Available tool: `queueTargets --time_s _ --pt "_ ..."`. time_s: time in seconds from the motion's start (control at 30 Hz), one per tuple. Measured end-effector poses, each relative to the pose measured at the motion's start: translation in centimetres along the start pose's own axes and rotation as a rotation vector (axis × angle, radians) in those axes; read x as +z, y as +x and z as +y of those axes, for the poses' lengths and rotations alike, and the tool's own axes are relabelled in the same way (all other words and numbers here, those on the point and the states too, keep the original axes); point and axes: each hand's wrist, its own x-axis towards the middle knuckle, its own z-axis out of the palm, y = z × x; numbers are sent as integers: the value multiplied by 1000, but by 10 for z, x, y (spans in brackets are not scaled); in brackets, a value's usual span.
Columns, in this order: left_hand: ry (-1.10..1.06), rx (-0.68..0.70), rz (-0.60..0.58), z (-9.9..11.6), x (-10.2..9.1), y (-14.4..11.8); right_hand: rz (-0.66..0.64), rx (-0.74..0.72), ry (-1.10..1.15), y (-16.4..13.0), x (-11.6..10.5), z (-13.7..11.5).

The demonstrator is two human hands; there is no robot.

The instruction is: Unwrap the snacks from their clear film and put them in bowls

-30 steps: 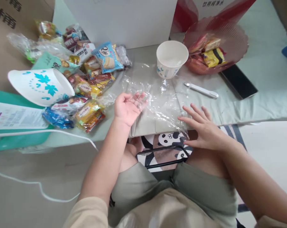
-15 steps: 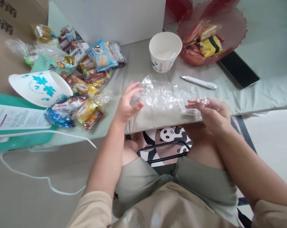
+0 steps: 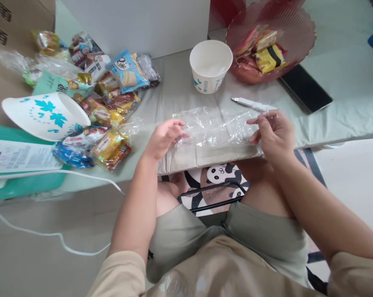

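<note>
A clear, crinkled plastic bag is stretched sideways along the front edge of the table. My right hand pinches its right end between thumb and fingers. At the opposite end, the fingers of my left hand are curled in and closed on the bag's left edge. Just behind the bag lies a white utility knife, its right end partly covered by my right hand and the film. A white paper bucket with blue-green leaf prints stands upright farther back.
Several wrapped snacks are heaped on the left, with another paper bucket tipped on its side. A reddish scalloped bowl holds snack packets at the back right, beside a black phone. A white cable hangs off the table.
My left hand has gone from spread fingers to closed on the bag's left edge. The bag is flatter and more drawn out. My right hand keeps its hold, slightly higher.
</note>
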Motion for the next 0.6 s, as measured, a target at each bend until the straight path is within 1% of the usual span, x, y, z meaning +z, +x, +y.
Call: queueTargets --time_s 0.03,0.1,0.17,0.2,0.27,0.33,0.4,0.5,0.6 --pt "1 -31 -10 2 3 -3 18 1 -8 0 1 3" --pt "-44 -52 38 5 8 -6 27 15 -9 -2 2 7" --pt "-130 -22 113 8 12 -5 22 34 2 -3 3 11" --pt "-168 -5 127 10 13 -4 20 41 8 -3 2 13" --pt "-210 8 112 14 14 -1 14 45 12 -3 2 15" --pt "-227 -16 90 17 16 3 -3 46 1 -2 1 17" --pt "-252 -26 101 17 21 8 -8 45 -13 -1 1 17" --pt "-272 17 178 11 29 21 21 30 10 0 2 14" --pt "-230 129 336 1 30 35 80 23 -16 1 2 10"
